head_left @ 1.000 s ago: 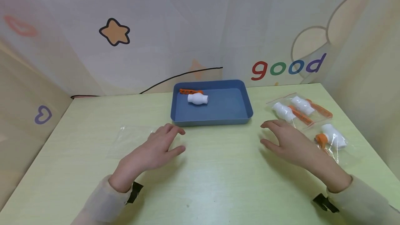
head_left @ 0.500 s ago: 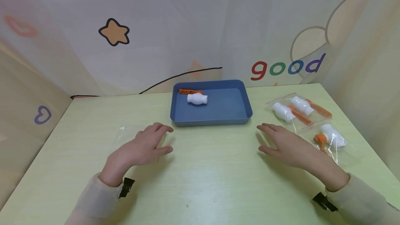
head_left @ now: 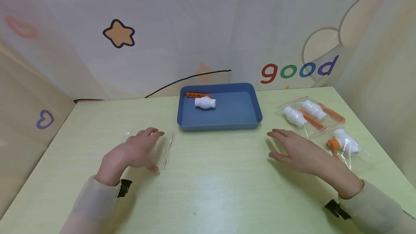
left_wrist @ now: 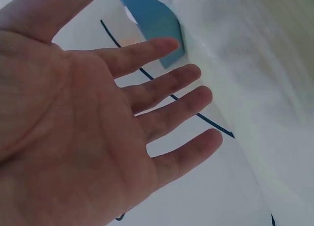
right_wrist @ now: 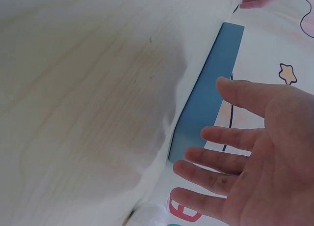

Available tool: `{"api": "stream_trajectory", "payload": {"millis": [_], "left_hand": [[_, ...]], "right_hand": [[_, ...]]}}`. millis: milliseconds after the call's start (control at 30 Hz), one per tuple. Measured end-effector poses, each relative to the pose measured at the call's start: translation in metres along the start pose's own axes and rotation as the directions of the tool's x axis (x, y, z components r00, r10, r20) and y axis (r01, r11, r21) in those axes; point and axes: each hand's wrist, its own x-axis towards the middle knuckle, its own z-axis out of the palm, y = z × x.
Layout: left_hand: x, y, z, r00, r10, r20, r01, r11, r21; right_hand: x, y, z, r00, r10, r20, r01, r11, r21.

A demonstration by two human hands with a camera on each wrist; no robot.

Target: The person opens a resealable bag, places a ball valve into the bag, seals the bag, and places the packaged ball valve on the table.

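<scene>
My left hand [head_left: 134,151] hovers over a clear zip bag [head_left: 167,151] lying flat on the left of the table. In the left wrist view its fingers [left_wrist: 167,113] are spread, and the palm holds nothing. Most of the bag is hidden under the hand in the head view. My right hand [head_left: 297,151] is held above the table at the right, fingers [right_wrist: 211,157] loosely extended and holding nothing. Just beyond it lies a clear bag with a white bottle-like piece [head_left: 347,142] and an orange piece [head_left: 334,145].
A blue tray [head_left: 224,127] at the back middle holds a white ribbed-end piece [head_left: 205,103] and an orange handle-like strip [head_left: 197,95]. Bagged white pieces [head_left: 294,116] with orange strips [head_left: 331,113] lie at the back right. A printed curtain [head_left: 182,28] stands behind the table.
My left hand has moved left, away from the table's middle, and over the clear bag, uncovering its right edge. The right hand has shifted slightly left, then stayed still.
</scene>
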Motion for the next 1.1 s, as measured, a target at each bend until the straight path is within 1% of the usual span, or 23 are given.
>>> {"api": "stream_trajectory", "payload": {"millis": [200,367,467,600,733,867,1000,1100], "left_hand": [[0.003,-0.009,0.004,1.0,-0.009,0.024,0.009,1.0,-0.001],[0.007,-0.016,0.007,0.999,0.011,0.047,-0.009,0.999,-0.043],[0.009,-0.018,0.007,0.998,0.021,0.062,-0.018,0.998,-0.061],[0.011,-0.018,0.007,0.997,0.006,0.075,-0.001,0.998,-0.061],[0.013,-0.02,0.009,0.998,-0.01,0.064,0.013,0.999,-0.045],[0.015,-0.021,0.008,0.999,-0.012,0.037,0.014,0.999,-0.044],[0.014,-0.021,0.007,1.0,-0.002,0.022,0.004,0.998,-0.06],[0.012,-0.021,0.007,1.0,0.019,0.005,-0.019,0.997,-0.079]], "right_hand": [[-0.001,0.0,0.0,1.0,-0.007,0.002,0.007,1.0,-0.002],[-0.001,0.0,-0.001,1.0,-0.005,0.004,0.005,1.0,-0.008],[-0.001,0.0,-0.002,1.0,-0.004,0.008,0.004,1.0,-0.005],[-0.001,-0.001,-0.002,1.0,-0.011,0.009,0.011,1.0,-0.005],[-0.001,-0.002,-0.002,1.0,-0.01,0.012,0.01,1.0,-0.004],[-0.001,-0.002,-0.003,1.0,-0.008,0.013,0.008,1.0,-0.006],[0.0,-0.004,-0.004,1.0,-0.003,0.019,0.003,1.0,-0.005],[0.0,-0.006,-0.005,1.0,-0.002,0.02,0.002,1.0,-0.004]]}}
